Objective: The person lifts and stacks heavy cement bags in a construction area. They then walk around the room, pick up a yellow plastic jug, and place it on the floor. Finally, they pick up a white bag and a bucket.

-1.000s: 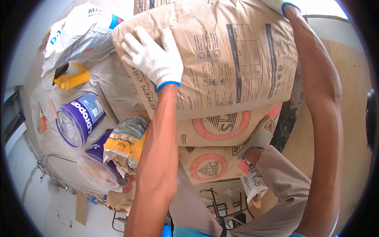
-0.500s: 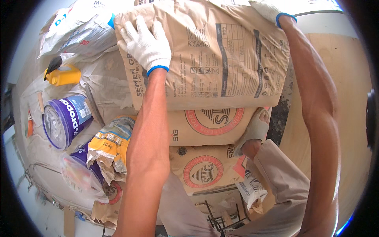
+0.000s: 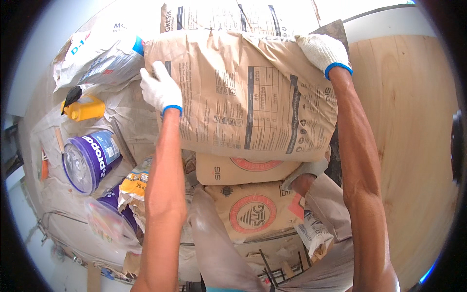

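Observation:
A large brown paper cement bag (image 3: 228,97) lies on top of other bags in front of me. My left hand (image 3: 161,90), in a white knit glove with a blue cuff, holds the bag's left edge, with some fingers curled out of sight. My right hand (image 3: 323,52), gloved alike, grips the far right corner, its fingertips hidden over the edge. Beneath it sit two more cement bags, a middle one (image 3: 219,170) mostly covered and a lower one (image 3: 224,209) with a round red emblem. My right foot rests against the stack's right side.
Another cement bag (image 3: 287,19) lies beyond. On the left are a white sack (image 3: 97,58), a yellow jug (image 3: 87,108), a purple paint bucket (image 3: 92,158) and a torn yellow bag (image 3: 134,187). A wooden panel (image 3: 399,146) stretches along the right.
The top cement bag has come nearer to me, uncovering the bag beyond it. My left hand has shifted from flat on its face to its left edge; my right hand has come nearer with the bag.

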### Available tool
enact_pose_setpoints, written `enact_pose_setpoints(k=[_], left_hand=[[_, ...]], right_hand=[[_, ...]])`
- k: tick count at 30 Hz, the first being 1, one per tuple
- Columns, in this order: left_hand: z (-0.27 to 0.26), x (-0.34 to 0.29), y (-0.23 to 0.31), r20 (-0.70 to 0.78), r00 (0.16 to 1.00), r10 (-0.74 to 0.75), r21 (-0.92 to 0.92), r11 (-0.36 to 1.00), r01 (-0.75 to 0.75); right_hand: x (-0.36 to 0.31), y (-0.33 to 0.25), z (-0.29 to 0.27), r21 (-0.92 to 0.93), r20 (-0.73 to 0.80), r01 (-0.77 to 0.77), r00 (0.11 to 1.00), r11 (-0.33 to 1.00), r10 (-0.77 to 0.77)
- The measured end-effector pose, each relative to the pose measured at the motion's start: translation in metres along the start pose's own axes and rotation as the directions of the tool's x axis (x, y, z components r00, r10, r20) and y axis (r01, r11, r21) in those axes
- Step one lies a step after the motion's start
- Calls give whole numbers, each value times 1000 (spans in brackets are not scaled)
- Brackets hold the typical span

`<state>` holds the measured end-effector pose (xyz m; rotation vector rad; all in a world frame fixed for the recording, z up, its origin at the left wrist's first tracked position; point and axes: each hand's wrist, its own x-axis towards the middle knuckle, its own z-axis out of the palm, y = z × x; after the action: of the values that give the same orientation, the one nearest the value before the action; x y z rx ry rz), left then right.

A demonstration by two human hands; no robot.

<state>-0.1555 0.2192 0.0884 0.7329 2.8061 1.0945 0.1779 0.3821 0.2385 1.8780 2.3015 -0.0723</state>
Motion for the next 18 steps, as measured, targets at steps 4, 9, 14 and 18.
enact_pose_setpoints(k=[4, 9, 14, 18], left_hand=[[15, 74, -15, 441, 896, -61, -498, 813, 301], [30, 131, -19, 702, 709, 66, -585, 620, 522], [34, 137, -28, 755, 655, 24, -514, 641, 570], [37, 132, -34, 759, 650, 37, -521, 632, 573]], right_hand=[[8, 5, 11, -36, -63, 108, 992, 994, -110], [2, 10, 14, -41, -127, 87, 988, 995, -91], [-13, 11, 8, -151, -142, 157, 974, 976, -179], [-40, 25, 13, -116, -431, 151, 883, 982, -186]])
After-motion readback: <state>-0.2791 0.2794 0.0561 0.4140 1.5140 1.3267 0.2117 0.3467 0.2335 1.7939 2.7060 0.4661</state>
